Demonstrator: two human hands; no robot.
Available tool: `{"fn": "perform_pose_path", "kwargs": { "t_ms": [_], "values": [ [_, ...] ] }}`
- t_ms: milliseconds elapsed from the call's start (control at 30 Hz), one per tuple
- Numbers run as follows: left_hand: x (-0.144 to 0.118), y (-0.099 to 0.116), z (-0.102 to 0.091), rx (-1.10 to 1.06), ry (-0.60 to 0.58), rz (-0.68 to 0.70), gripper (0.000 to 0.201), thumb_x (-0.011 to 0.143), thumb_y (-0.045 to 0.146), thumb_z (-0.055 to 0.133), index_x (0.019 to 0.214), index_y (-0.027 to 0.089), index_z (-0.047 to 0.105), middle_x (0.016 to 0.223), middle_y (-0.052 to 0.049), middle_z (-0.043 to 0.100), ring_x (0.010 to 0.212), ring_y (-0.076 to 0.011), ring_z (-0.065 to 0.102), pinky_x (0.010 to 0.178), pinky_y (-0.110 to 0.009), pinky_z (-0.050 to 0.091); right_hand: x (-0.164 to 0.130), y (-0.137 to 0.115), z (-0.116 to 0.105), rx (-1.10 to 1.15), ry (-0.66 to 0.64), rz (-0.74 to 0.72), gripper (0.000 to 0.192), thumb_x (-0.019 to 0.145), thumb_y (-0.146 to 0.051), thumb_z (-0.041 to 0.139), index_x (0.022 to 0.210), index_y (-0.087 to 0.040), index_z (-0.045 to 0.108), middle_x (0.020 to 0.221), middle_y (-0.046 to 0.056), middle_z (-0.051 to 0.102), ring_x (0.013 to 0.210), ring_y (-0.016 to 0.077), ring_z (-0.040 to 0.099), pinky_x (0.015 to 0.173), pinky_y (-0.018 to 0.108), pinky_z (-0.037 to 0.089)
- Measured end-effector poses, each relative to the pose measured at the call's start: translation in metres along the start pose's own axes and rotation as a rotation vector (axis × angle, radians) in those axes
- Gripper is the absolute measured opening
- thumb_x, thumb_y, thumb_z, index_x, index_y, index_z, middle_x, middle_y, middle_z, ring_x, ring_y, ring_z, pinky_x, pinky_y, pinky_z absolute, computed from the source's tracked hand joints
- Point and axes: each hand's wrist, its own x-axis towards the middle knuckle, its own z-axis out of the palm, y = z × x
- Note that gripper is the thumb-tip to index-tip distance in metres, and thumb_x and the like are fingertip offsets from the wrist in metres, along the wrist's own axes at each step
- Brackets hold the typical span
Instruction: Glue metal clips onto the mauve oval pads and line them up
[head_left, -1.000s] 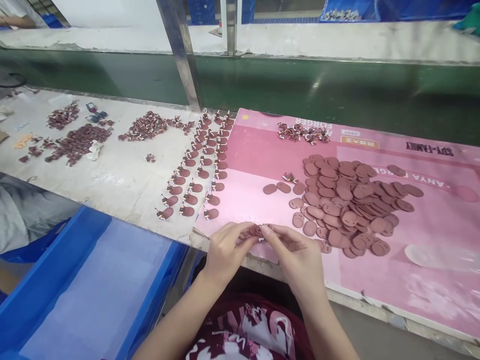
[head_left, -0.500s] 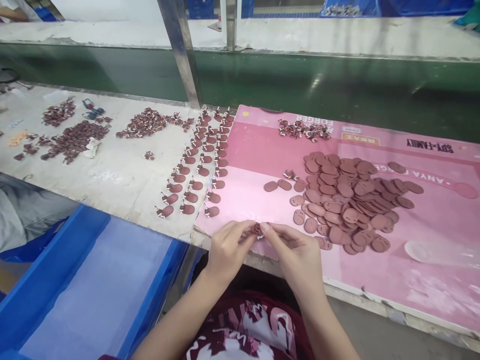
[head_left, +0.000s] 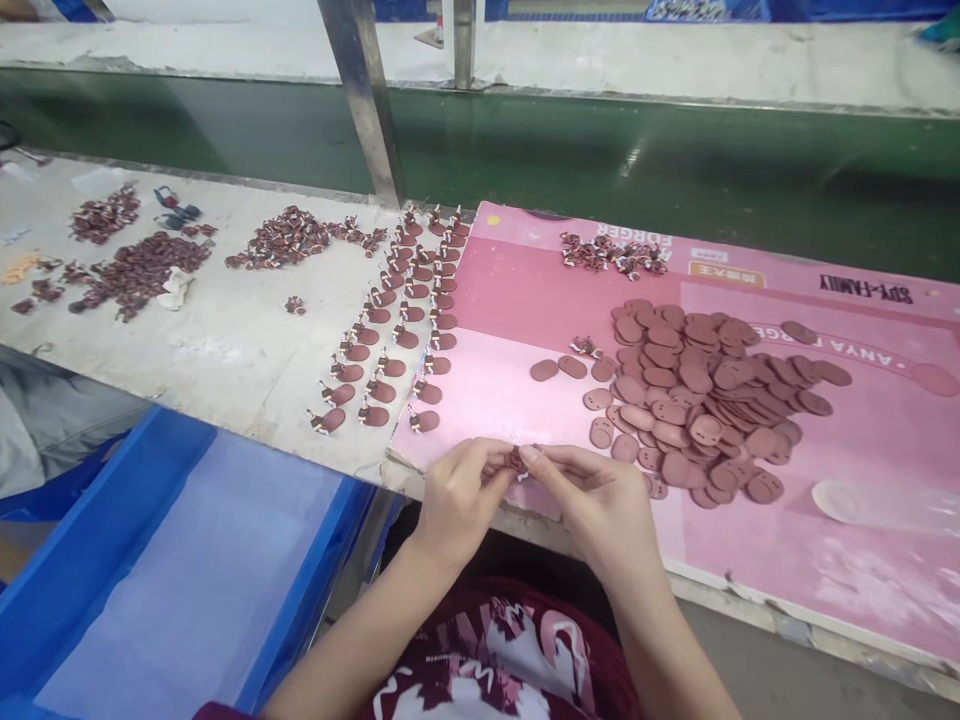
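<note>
Between the fingertips of both hands is a small brown and white figurine [head_left: 519, 462], mostly hidden by the fingers. My left hand [head_left: 463, 498] pinches it from the left, and my right hand [head_left: 600, 500] pinches it from the right, thumb on top. Both are closed, close above the front edge of the pink mat [head_left: 487, 385]. Beyond my right hand lies a heap of brown oval bases [head_left: 675, 400], some showing small holes. A few figurines [head_left: 586, 347] lie beside the heap. Left of the mat, figurines on oval bases [head_left: 373, 410] stand in rows.
More loose figurines [head_left: 615, 256] lie at the mat's far edge. Piles of small brown parts [head_left: 281, 238] cover the white table to the left. A metal post [head_left: 367, 110] rises behind, before a green belt [head_left: 600, 150]. A blue bin [head_left: 90, 530] stands at lower left.
The view has shifted slightly. Both hands keep their pinch on the figurine near the mat's edge, with hardly any movement.
</note>
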Motion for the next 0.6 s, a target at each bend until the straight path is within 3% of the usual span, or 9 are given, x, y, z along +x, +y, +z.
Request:
{"fn": "perform_pose_path", "kwargs": {
  "t_ms": [133, 433, 600],
  "values": [
    [0.000, 0.000, 0.001, 0.047, -0.013, 0.003, 0.024, 0.086, 0.014, 0.059, 0.109, 0.019, 0.060, 0.073, 0.000, 0.071, 0.066, -0.0141, 0.070, 0.064, -0.025, 0.061, 0.003, -0.003, -0.001, -0.019, -0.014, -0.009, 0.022, 0.067, -0.041, 0.076, 0.072, -0.019, 0.076, 0.073, 0.007, 0.074, 0.069, 0.0227, 0.071, 0.067, 0.032, 0.060],
    [0.002, 0.001, 0.000, 0.137, -0.002, 0.082, 0.029, 0.088, 0.013, 0.057, 0.116, 0.018, 0.058, 0.076, -0.001, 0.073, 0.073, -0.0158, 0.071, 0.070, -0.027, 0.060, 0.008, -0.008, -0.001, -0.062, -0.046, -0.030, 0.023, 0.068, -0.041, 0.075, 0.071, -0.018, 0.075, 0.073, 0.008, 0.074, 0.067, 0.0230, 0.071, 0.064, 0.031, 0.060],
    [0.001, 0.007, 0.001, 0.139, 0.010, -0.068, 0.032, 0.082, 0.007, 0.061, 0.111, 0.018, 0.063, 0.076, -0.001, 0.074, 0.067, -0.0153, 0.070, 0.068, -0.028, 0.060, 0.012, -0.013, -0.001, -0.098, -0.094, -0.023, 0.024, 0.070, -0.041, 0.073, 0.070, -0.017, 0.075, 0.073, 0.008, 0.074, 0.066, 0.0229, 0.071, 0.063, 0.030, 0.059]
  ]
}}
